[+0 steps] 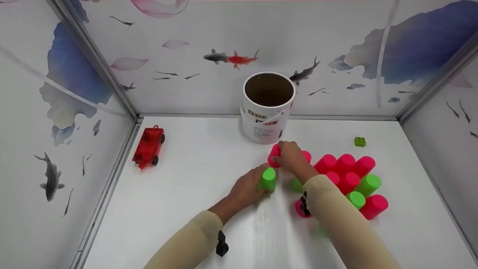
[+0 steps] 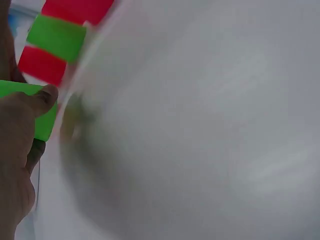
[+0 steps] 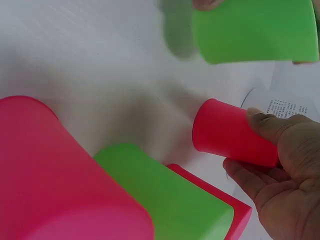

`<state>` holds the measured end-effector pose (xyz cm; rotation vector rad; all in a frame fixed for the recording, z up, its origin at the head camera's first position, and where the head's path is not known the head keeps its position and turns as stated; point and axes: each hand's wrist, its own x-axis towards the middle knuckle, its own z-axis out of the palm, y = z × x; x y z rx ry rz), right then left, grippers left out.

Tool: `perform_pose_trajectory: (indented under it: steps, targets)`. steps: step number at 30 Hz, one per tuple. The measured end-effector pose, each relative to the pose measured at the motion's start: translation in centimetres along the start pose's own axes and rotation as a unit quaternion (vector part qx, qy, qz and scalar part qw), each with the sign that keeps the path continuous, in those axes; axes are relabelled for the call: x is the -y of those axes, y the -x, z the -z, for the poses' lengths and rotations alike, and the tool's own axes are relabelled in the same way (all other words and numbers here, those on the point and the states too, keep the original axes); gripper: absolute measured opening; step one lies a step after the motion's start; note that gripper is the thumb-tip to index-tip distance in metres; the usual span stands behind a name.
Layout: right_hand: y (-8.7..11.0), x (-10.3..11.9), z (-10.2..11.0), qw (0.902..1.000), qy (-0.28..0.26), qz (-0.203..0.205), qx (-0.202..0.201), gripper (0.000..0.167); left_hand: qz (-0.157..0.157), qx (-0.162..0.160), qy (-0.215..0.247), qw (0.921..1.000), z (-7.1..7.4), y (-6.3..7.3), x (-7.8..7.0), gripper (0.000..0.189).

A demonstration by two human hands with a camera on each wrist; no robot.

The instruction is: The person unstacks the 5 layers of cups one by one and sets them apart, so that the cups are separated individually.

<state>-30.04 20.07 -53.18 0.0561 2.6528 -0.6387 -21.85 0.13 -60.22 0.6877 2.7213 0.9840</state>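
Note:
My left hand (image 1: 244, 189) grips a green plastic cup (image 1: 268, 180) that stands base up, thumb and fingers around its sides. Just beyond it, my right hand (image 1: 294, 157) pinches a pink-red cup (image 1: 273, 156) between thumb and fingers, close in front of the white bucket. The right wrist view shows this red cup (image 3: 232, 132) over the table, with the green cup (image 3: 255, 32) nearby. Beside and under the right forearm stand another pink cup (image 1: 307, 155), a green cup (image 1: 297, 185) and a pink one (image 1: 301, 209), partly hidden by the arm.
Several upside-down pink cups (image 1: 345, 162) and green cups (image 1: 369, 184) stand grouped at the right. A white bucket (image 1: 263, 130) with a handle is at the back wall. A red toy car (image 1: 148, 146) sits at left, a small green block (image 1: 360, 141) at back right. Printed panels enclose the table.

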Motion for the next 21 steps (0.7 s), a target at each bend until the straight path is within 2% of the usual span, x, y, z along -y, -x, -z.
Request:
perform_pose_trajectory:
  steps: [3,5,11,16,21]
  targets:
    - [0.3,0.3,0.2,1.0000,-0.006,0.000,0.006,0.053,-0.013,0.022,-0.021,0.9995,-1.3,-0.9,-1.5,0.083]
    - [0.5,0.4,0.4,0.9999,-0.011,0.003,0.010,0.050,-0.005,0.024,-0.033,0.9991,-1.8,-1.5,-2.0,0.084]
    - [0.7,0.7,0.8,0.9998,-0.013,-0.001,0.016,0.055,0.024,0.024,-0.054,0.9979,-2.9,-2.1,-2.1,0.086]
    - [0.7,0.1,0.7,0.9996,-0.006,-0.005,0.026,0.058,0.039,0.022,-0.035,0.9984,-3.6,-2.0,-2.1,0.084]
    - [1.3,-1.0,0.3,0.9999,0.000,0.010,0.012,0.083,0.053,0.034,-0.018,0.9979,-3.2,-2.1,-2.1,0.097]
